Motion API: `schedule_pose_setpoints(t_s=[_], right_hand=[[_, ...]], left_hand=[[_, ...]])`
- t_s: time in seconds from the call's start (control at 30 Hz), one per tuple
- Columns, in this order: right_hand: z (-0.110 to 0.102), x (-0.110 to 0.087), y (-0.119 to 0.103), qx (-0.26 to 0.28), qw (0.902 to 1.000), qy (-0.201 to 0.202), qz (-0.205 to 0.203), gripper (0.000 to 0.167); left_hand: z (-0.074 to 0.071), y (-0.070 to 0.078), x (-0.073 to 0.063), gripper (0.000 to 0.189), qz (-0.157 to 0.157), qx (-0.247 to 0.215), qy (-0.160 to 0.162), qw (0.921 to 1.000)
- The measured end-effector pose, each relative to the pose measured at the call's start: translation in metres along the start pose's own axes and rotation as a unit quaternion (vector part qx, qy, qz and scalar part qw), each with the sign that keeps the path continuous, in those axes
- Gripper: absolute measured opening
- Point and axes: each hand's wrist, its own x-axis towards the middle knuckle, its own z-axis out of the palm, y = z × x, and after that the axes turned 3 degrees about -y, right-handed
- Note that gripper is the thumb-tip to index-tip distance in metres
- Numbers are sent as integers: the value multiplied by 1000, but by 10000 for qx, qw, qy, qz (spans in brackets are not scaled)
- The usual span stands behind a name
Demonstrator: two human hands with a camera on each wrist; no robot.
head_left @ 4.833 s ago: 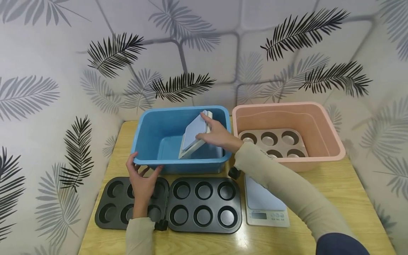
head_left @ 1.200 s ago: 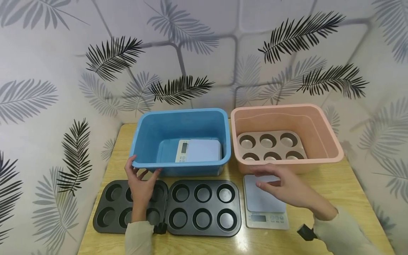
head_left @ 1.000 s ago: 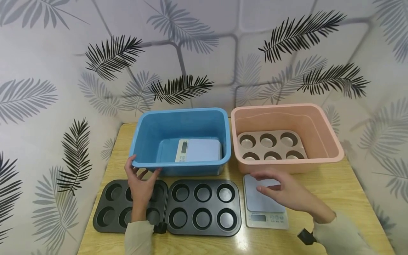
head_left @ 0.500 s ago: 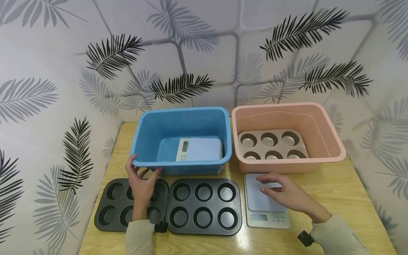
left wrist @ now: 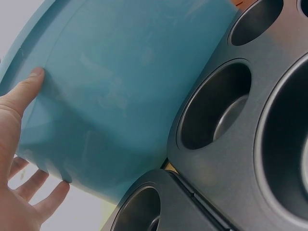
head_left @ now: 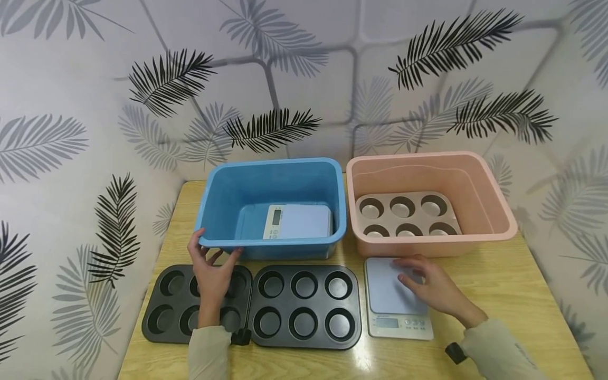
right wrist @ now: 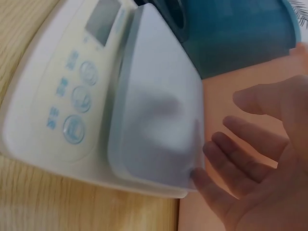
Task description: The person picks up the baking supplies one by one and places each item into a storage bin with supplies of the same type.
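My left hand [head_left: 211, 277] grips the near left corner of the blue plastic bin [head_left: 271, 243]. In the left wrist view its thumb lies on the bin's outer wall, and the other fingers reach round the corner. A white kitchen scale [head_left: 304, 221] lies flat inside this bin, towards its right end. Over another kitchen scale [head_left: 387, 290] on the table hovers my right hand [head_left: 437, 287], holding nothing. The right wrist view shows its spread fingers [right wrist: 231, 161] at the weighing plate's edge, thumb apart; the buttons of that scale face the table's front.
Two dark muffin tins [head_left: 287, 304] lie side by side in front of the blue bin. A pink bin [head_left: 437, 239] stands to its right, with a brown muffin tin [head_left: 388, 219] inside. Patterned cloth walls rise behind and beside the wooden table [head_left: 494, 279].
Earlier, my right hand lowered a scale into the blue bin and let go. It then moved to the scale on the table, drifting slightly right over it. The left hand kept its place.
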Motion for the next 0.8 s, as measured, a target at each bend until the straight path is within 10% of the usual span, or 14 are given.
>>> schedule_pose_setpoints(t_s=[0.8], right_hand=[[8,4,14,-973,9938,267,-458,40]], left_hand=[[0,2,0,92,14,-47,-13,10000]])
